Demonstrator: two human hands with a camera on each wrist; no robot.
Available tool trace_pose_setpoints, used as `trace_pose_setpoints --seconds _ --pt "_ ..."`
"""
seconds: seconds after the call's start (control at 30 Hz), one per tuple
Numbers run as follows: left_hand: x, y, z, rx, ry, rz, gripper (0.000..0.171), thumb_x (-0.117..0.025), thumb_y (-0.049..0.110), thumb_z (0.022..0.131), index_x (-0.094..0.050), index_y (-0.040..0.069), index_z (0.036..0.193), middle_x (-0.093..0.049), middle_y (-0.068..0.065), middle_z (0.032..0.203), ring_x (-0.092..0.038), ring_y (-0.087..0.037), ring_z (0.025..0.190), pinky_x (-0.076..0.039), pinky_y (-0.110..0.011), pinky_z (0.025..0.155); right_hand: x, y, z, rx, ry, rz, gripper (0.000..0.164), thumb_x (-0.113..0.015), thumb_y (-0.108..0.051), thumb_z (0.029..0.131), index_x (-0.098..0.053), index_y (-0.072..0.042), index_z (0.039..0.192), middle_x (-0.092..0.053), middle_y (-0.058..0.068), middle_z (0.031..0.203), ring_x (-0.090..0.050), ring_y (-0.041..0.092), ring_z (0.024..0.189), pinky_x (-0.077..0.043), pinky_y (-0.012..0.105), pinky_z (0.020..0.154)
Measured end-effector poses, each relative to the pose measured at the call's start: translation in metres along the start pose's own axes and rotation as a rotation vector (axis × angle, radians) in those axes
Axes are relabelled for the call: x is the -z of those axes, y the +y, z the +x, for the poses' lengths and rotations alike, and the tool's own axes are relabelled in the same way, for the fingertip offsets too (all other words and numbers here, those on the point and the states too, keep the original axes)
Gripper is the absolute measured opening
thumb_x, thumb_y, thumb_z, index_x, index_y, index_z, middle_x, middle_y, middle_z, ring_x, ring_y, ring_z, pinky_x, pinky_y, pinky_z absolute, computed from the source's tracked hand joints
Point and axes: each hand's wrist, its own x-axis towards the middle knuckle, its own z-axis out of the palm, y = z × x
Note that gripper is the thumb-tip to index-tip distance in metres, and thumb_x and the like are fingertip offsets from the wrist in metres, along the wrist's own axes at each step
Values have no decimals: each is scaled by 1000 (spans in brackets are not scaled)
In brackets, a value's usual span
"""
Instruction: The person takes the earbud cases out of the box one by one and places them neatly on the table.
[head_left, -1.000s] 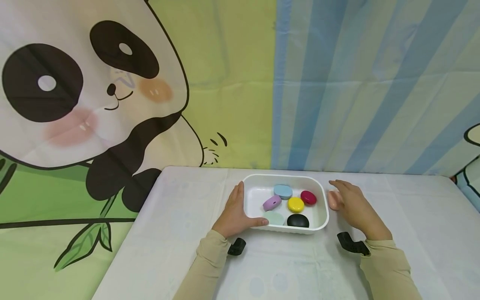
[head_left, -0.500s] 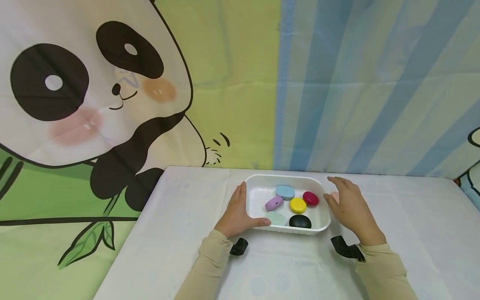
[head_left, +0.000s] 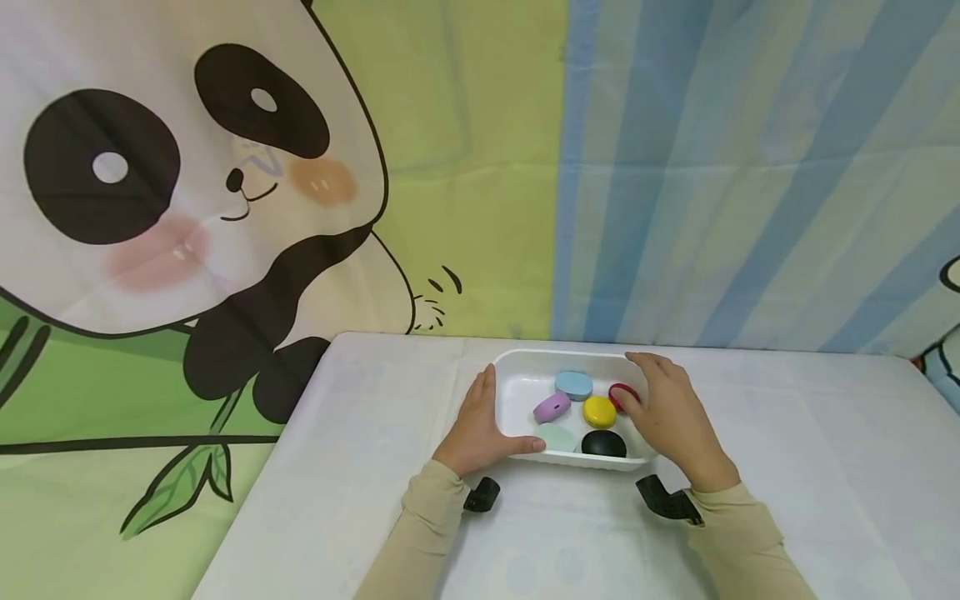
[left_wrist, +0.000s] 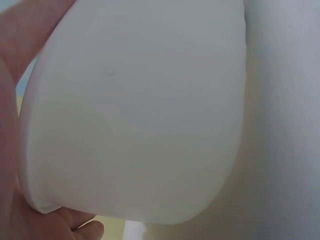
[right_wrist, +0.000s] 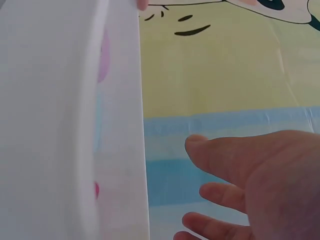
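A white tray (head_left: pixel 525 367) stands on the table with several small rounded pieces inside: a light blue oval (head_left: pixel 573 384), a purple piece (head_left: pixel 552 407) with a small dark spot, a yellow disc (head_left: pixel 599 412), a red piece (head_left: pixel 615 392), a pale green disc (head_left: pixel 558 437) and a black dome (head_left: pixel 603 443). My left hand (head_left: pixel 476 429) grips the tray's left end, thumb along the front rim and fingers at the far left corner. Over the right end hangs my right hand (head_left: pixel 671 417), fingers spread, thumb partly covering the red piece. The right wrist view shows nothing between its fingers.
The table (head_left: pixel 825 467) has a white cloth. Behind its back edge hangs a curtain (head_left: pixel 480 167) printed with a panda and blue stripes. A black curved mount (head_left: pixel 667 500) sticks out at the right wrist, another (head_left: pixel 482 495) at the left wrist.
My right hand has moved left from beside the tray to over its right end. The peach piece seen near that hand earlier no longer shows. My left hand keeps its grip.
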Motion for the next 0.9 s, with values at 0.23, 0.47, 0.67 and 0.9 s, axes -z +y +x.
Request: trace_pose_setpoints --seconds 0.23,0.47,0.67,0.9 --pt "0 0 -1 5 0 7 144 -89 64 62 -3 9 163 -11 -10 167 -23 -31 148 -31 -51 115 -15 -11 2 14 -9 45 61 -76 -24 91 -53 5 140 -50 29 140 -43 51 128 -39 63 104" --pt "0 -1 1 -15 4 13 144 -88 65 62 -3 7 162 -13 -11 167 -26 -31 147 -32 -51 114 -36 -17 7 109 32 37 65 -83 -28 85 -57 7 134 -57 27 133 -47 48 127 -36 61 107" --pt "1 0 1 -28 9 24 143 -89 63 63 -3 4 162 -12 -12 167 -24 -32 148 -31 -50 115 -51 -22 9 167 53 33 64 -86 -26 81 -60 7 129 -63 23 124 -55 43 119 -43 57 102" --pt "1 1 0 -25 6 19 142 -89 60 64 -2 5 162 -10 -13 167 -21 -31 149 -31 -50 114 -61 -31 9 112 -32 73 66 -86 -29 81 -60 2 134 -60 23 126 -54 44 119 -45 58 100"
